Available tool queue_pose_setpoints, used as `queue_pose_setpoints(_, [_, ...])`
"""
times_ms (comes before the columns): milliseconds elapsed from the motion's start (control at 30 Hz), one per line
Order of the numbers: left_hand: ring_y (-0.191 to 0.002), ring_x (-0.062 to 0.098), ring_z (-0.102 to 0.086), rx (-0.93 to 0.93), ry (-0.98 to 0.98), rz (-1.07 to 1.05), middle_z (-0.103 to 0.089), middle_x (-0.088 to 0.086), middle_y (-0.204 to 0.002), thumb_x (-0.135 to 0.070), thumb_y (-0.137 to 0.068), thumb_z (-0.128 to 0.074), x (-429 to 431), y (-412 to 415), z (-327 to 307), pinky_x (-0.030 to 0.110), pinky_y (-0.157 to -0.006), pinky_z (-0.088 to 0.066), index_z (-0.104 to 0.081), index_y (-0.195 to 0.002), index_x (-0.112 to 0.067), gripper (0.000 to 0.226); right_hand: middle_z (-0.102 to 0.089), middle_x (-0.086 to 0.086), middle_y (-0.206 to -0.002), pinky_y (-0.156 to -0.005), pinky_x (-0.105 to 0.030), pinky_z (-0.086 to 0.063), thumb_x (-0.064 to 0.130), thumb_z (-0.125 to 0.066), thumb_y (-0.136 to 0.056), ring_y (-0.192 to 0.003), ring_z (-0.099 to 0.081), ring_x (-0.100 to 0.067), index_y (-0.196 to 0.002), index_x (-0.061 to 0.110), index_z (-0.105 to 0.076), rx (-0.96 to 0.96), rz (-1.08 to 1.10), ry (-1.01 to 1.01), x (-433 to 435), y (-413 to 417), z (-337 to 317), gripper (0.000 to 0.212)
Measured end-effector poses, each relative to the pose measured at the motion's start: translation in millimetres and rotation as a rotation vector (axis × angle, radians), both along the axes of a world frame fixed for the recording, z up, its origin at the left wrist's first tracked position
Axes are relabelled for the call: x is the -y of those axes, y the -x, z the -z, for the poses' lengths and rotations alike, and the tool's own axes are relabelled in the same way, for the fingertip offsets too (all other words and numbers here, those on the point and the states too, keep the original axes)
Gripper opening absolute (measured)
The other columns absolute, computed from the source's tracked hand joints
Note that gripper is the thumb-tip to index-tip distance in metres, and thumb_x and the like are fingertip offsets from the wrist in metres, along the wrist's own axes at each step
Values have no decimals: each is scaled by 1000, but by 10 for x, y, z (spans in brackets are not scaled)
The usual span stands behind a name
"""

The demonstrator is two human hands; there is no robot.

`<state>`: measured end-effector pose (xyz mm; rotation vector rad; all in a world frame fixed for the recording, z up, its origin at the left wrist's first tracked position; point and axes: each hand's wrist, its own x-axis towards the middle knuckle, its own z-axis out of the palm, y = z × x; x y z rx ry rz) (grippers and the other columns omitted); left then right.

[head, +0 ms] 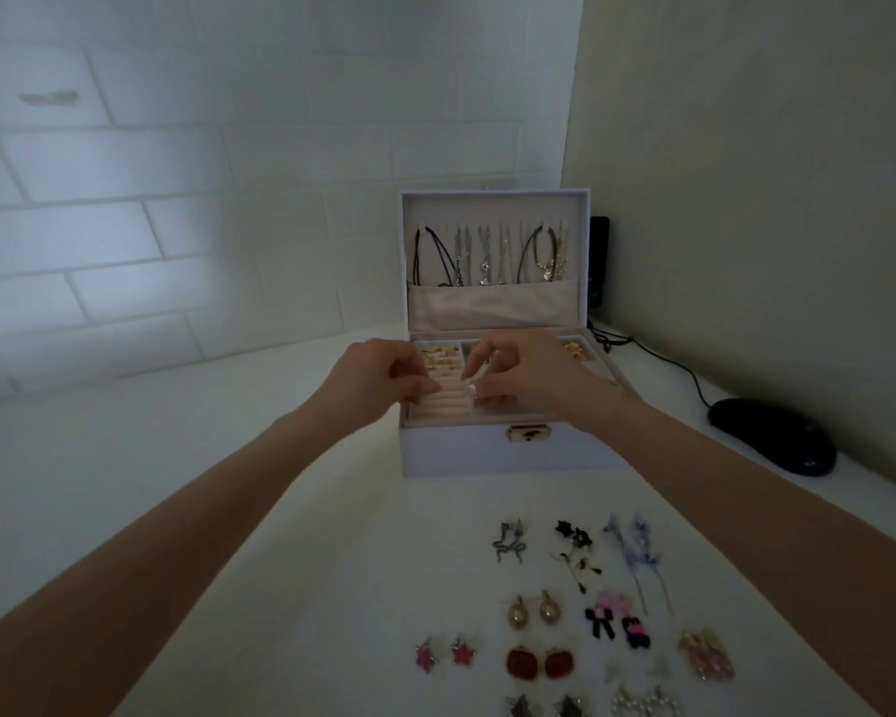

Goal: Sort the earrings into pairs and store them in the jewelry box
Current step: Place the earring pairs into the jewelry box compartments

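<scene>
- Both hands are over the open jewelry box [461,452], which sits toward the back of the counter [306,535] with its lid [492,207] standing upright and necklaces [487,256] hanging inside it.
- Left hand [378,377]: fingers curled, tips down on the padded ring rolls [448,395] in the front-left compartment. Honestly can't tell if it's holding anything.
- Right hand [528,375]: thumb and forefinger pinched together on a small pale piece [479,374], too blurry to say what.
- Some gold pieces [438,354] sit in the back-left compartment.
- The rest of the earrings lie in pairs on the counter nearer the person, to the right: red squares [539,662], pink stars [443,654], gold rounds [531,610], silver snakes [510,543].
- A black mouse [772,437] sits to the right of the box.
</scene>
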<state>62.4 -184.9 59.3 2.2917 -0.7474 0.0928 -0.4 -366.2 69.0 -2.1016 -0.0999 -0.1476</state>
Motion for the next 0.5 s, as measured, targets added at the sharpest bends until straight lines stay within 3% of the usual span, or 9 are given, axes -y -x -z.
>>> queue_pose_setpoints(100, [-66,2,-56,0,-61,2,-64,-2,-73,-15,-75,-75,45,-135,-44,12,-62,-42,-69,-83,-9,11,-63,-6,-63,-51,-14,-47,-2,-68,-78,-50,-61,-6,-79,8,-63,1,9,1,39,-168,1,12])
queue_pose_setpoints(200, [-75,12,-61,66,-152,2,-67,4,-82,-11,-78,-72,80,-227,-85,21,-71,-46,-70,-87,-8,10,-61,-10,-64,-48,-16,-48,-6,-64,-79,-48,-60,-8,-87,3,-59,-2,36,-31,47,-302,33,13])
queue_pose_setpoints(267, [-78,14,-59,139,-276,7,-67,4,-83,-12,-80,-69,109,-276,-128,21,-69,-41,-70,-88,-9,9,-62,-12,-62,-47,-17,-48,-5,-62,-81,-46,-58,-9,-85,5,-56,-14,34,-10,33,-382,57,12])
queue_pose_setpoints(400, [-78,11,-53,172,-509,88,-60,-2,-79,-16,-80,-69,194,-346,-234,22,-72,-41,-69,-87,-10,9,-66,-11,-62,-51,-19,-51,3,-67,-81,-48,-62,-10,-79,6,-62,-61,-8,53,12,-503,47,6])
queue_pose_setpoints(500, [-85,16,-60,195,-560,119,-68,3,-86,-13,-80,-68,251,-377,-231,22,-73,-41,-72,-88,-11,9,-68,-12,-68,-58,-22,-56,-1,-70,-78,-56,-66,-14,-85,-1,-65,-90,-68,56,20,-528,1,9])
